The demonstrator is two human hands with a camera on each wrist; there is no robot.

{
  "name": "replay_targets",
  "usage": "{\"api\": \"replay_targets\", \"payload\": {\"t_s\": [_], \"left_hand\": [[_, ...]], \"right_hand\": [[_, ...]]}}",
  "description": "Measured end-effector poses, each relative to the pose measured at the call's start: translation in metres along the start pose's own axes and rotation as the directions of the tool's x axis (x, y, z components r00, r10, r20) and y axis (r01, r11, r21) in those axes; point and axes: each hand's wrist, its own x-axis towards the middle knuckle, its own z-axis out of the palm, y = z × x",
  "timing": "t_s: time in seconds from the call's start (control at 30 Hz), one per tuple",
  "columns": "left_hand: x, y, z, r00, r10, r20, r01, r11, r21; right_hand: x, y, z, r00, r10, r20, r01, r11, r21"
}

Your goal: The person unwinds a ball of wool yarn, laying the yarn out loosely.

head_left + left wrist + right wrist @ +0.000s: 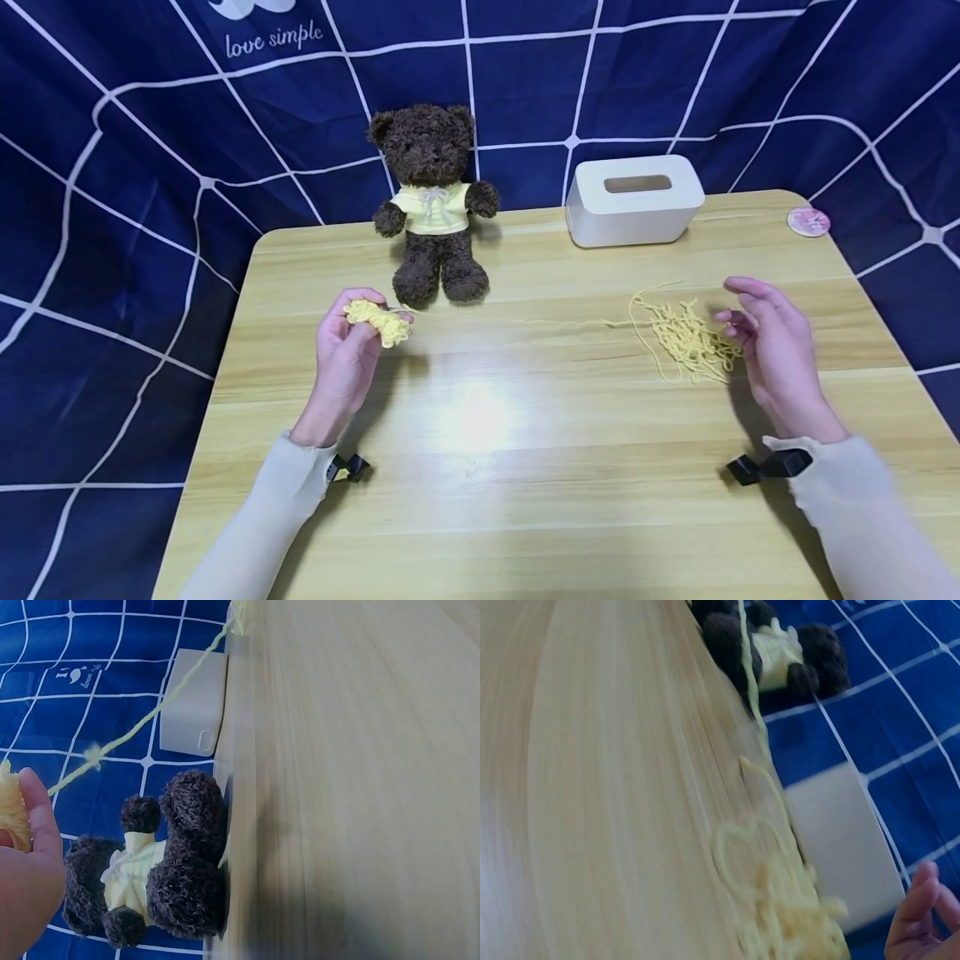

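Note:
My left hand point(347, 362) pinches a small, bumpy bundle of yellow yarn point(378, 322) between thumb and fingers, raised above the left part of the table. From that bundle one yarn strand point(135, 731) stretches across to a loose, tangled yarn pile point(692, 340) on the right side. A small fuzzy knot shows along the strand in the left wrist view. Beside the pile, at its right edge, hovers my right hand point(783, 362), its fingers loosely bent with nothing visible between them. In the right wrist view only its fingertips point(925, 904) appear.
A dark brown teddy bear point(427, 154) in a yellow shirt stands at the table's back, beyond the left hand. To its right is a white tissue box point(630, 212). A pink round coaster point(808, 222) lies at the far right corner. Blue checked cloth point(517, 92) hangs behind.

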Motion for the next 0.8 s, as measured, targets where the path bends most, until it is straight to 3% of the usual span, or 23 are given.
{"api": "replay_targets", "payload": {"t_s": [0.17, 0.33, 0.43, 0.63, 0.8], "left_hand": [[0.000, 0.000, 0.003, 1.000, -0.015, 0.020, 0.015, 1.000, 0.009], [-0.001, 0.000, 0.005, 0.998, -0.043, 0.043, 0.043, 0.999, 0.012], [-0.001, 0.000, 0.006, 0.998, -0.048, 0.049, 0.047, 0.999, 0.027], [0.001, 0.000, 0.008, 0.995, -0.055, 0.083, 0.055, 0.998, 0.011], [0.003, -0.002, 0.009, 0.986, -0.089, 0.142, 0.093, 0.995, -0.022]], "right_hand": [[-0.001, 0.013, 0.023, 0.997, 0.007, 0.076, -0.007, 1.000, -0.006], [-0.004, 0.028, 0.044, 0.974, 0.117, 0.196, -0.102, 0.991, -0.087], [-0.006, 0.039, 0.061, 0.933, 0.217, 0.287, -0.165, 0.967, -0.195], [-0.009, 0.067, 0.101, 0.813, 0.411, 0.412, -0.211, 0.868, -0.449], [-0.010, 0.083, 0.122, 0.759, 0.456, 0.465, -0.205, 0.845, -0.494]]}}
